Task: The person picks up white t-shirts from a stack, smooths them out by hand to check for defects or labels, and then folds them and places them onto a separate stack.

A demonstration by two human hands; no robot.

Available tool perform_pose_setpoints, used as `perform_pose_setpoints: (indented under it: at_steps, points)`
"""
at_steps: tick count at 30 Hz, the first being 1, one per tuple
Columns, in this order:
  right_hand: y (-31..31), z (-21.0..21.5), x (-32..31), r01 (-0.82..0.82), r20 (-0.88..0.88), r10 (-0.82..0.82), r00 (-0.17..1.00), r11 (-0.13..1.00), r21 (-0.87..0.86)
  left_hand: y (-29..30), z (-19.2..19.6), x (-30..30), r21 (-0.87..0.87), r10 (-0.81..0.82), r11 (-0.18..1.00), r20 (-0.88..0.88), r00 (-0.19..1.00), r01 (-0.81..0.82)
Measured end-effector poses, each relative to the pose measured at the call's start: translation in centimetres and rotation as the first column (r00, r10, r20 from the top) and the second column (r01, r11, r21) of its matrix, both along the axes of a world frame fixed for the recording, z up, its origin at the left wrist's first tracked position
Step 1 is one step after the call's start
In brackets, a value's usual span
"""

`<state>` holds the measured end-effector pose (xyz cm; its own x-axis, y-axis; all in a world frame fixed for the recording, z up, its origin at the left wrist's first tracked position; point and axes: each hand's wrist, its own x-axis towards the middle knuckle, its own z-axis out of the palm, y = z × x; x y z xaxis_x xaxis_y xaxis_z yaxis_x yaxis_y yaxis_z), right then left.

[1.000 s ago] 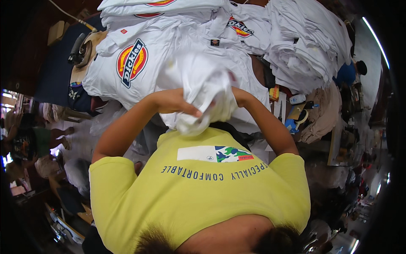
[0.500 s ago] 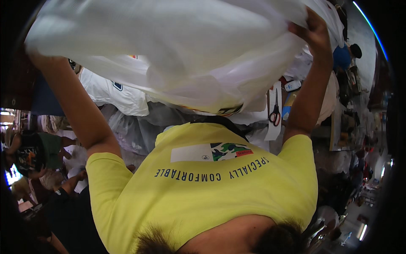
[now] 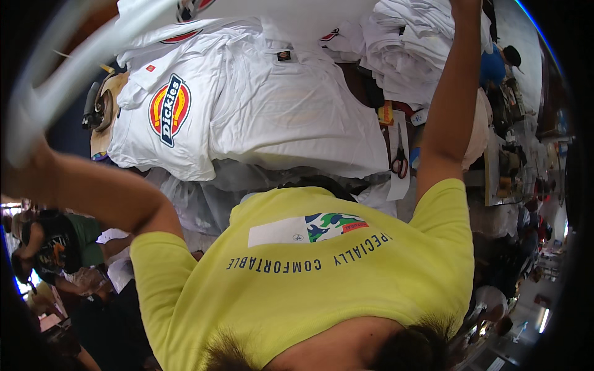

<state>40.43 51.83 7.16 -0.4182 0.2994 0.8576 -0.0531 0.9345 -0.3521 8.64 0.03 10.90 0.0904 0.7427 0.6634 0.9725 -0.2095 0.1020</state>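
A white T-shirt (image 3: 303,18), blurred by motion, is stretched high across the top of the view. At the far left my left hand (image 3: 28,170) is raised and smeared, closed on a blurred edge of that shirt; the separate fingers do not show. My right arm reaches up at the right, and its hand is beyond the top edge. Below the lifted shirt, a white T-shirt with a red, yellow and blue oval print (image 3: 170,110) lies on the table. Beside it is a plain-sided white T-shirt (image 3: 284,105) with a dark neck label.
A heap of white shirts (image 3: 411,46) lies at the back right. Scissors with dark handles (image 3: 400,164) rest on a white strip near the table's right side. Clear plastic (image 3: 207,191) hangs along the near edge. Another person (image 3: 52,244) is at the far left.
The lifted shirt has swung up and away, uncovering the printed shirts on the table. My left hand has moved down and outward left; my right hand has gone up out of view.
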Motion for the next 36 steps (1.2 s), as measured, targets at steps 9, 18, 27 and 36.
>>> perform_pose_setpoints:
  at_steps: [9,18,27,36]
  points:
    - [-11.6,-16.0,11.5,-0.113,0.468,0.802,0.372,0.54,-0.834,-1.7,-16.0,9.7,-0.466,0.008,0.467,0.852,0.524,0.751]
    - [-3.3,-26.7,4.5,0.168,0.515,0.489,0.704,0.59,-0.79,15.2,-27.5,2.4,-0.478,0.346,0.875,0.5,0.794,-0.08]
    - [0.5,-34.0,-7.7,0.485,0.795,-0.171,0.582,0.857,-0.171,41.2,-33.0,3.1,-0.407,0.335,0.868,0.061,0.94,-0.283]
    - [1.9,-32.5,-6.8,0.282,0.87,-0.176,0.461,0.958,0.045,36.8,-26.7,-0.6,-0.418,0.1,0.899,-0.085,0.991,-0.126]
